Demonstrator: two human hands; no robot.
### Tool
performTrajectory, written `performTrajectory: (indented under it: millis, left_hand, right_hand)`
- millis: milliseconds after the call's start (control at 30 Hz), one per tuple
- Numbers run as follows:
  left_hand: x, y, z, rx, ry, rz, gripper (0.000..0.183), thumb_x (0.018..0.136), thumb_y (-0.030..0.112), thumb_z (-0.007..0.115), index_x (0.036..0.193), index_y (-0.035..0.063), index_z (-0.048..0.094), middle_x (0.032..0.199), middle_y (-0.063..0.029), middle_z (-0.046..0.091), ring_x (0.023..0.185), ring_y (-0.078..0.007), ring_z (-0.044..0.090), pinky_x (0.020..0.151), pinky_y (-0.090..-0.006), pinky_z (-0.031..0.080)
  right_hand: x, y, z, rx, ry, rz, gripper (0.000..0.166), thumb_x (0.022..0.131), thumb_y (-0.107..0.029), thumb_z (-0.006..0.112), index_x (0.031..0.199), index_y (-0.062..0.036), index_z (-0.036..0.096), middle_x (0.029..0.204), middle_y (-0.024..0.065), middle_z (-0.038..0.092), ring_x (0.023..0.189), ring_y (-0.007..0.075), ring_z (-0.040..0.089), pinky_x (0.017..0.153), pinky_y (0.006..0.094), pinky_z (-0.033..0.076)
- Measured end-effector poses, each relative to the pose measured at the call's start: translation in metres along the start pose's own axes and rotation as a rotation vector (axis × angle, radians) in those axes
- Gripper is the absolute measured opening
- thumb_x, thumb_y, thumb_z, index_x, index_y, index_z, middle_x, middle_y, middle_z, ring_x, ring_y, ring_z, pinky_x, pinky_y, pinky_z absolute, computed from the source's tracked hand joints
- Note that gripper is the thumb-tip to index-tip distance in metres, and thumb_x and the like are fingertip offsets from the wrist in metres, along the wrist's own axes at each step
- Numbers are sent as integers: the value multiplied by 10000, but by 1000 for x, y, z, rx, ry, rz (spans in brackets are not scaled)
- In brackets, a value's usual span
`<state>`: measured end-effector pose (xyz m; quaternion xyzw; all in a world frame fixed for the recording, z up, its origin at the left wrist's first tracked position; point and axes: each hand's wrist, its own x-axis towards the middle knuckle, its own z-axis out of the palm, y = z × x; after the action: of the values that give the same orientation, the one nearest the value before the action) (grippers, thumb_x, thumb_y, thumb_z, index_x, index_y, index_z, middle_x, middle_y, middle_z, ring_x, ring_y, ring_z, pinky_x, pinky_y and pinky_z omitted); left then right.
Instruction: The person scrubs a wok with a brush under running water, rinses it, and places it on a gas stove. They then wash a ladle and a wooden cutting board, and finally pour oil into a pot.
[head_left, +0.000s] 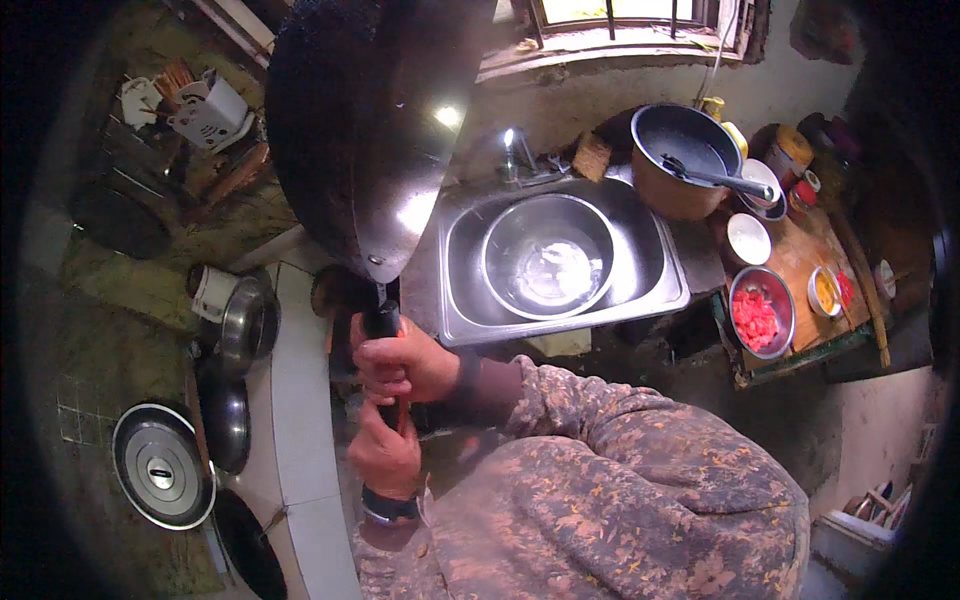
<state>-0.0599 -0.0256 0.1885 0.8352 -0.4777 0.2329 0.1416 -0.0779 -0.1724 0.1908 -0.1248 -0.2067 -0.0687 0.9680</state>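
Observation:
A large dark wok (352, 135) is raised in front of me, tilted steeply on its edge, with light glinting off its surface. Its long black handle (382, 319) points back toward my body. My right hand (409, 364) is wrapped around the handle near the wok. Just below it, my left hand (386, 454) grips the handle's lower end. To the right of the wok, a round metal basin (499, 259) sits inside a stainless steel sink (450, 319); the basin seems to hold clear water. Whether anything is in the wok cannot be seen.
Right of the sink stands a deep pot (675, 191) with a long-handled utensil across it. A wooden table (810, 330) carries a bowl of red chopped food (754, 319), small bowls and jars. At left, pans and a lid (161, 469) stand along a tiled counter (307, 435).

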Motion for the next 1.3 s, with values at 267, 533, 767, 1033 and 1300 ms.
performTrajectory:
  millis: [267, 533, 767, 1033, 1300]
  left_hand:
    - [1, 7, 1, -56, 59, 22, 451, 718, 115, 652, 1087, -1, 420, 721, -183, 570, 572, -382, 563, 496, -419, 450]
    - [-20, 2, 3, -55, 115, -41, 384, 718, 154, 661, 1021, 45, 451, 669, -106, 569, 545, -327, 560, 467, -389, 441]
    - [-42, -20, 28, -603, -152, -416, 296, 756, 128, 639, 993, 69, 473, 742, -76, 576, 646, -275, 576, 573, -387, 450]
    - [-49, -30, 20, -922, -379, -484, 245, 738, 101, 640, 937, 6, 534, 834, -31, 550, 768, -130, 534, 666, -268, 443]
    - [-63, -7, 82, -936, 31, -719, 139, 775, 120, 605, 825, 14, 532, 661, -33, 525, 552, -130, 517, 509, -244, 411]
  right_hand:
    - [1, 0, -4, 53, 8, 64, 162, 772, -110, 583, 757, -88, 423, 455, -20, 320, 357, 94, 330, 405, 271, 335]
    - [-5, 16, -3, -29, -12, 117, 200, 766, -102, 566, 799, -104, 369, 497, -15, 311, 365, 75, 294, 405, 253, 303]
    - [-6, 31, -14, -358, 41, 208, 195, 694, -41, 598, 733, -63, 408, 509, -5, 391, 393, 80, 363, 372, 226, 308]
    - [-24, 39, -2, -878, -1, 416, 237, 669, -133, 667, 811, -11, 522, 631, 13, 523, 533, 91, 500, 473, 229, 423]
    - [-50, -6, -11, -1359, -23, 345, 487, 743, -236, 648, 1105, 16, 440, 977, 128, 562, 884, 181, 544, 770, 303, 448]
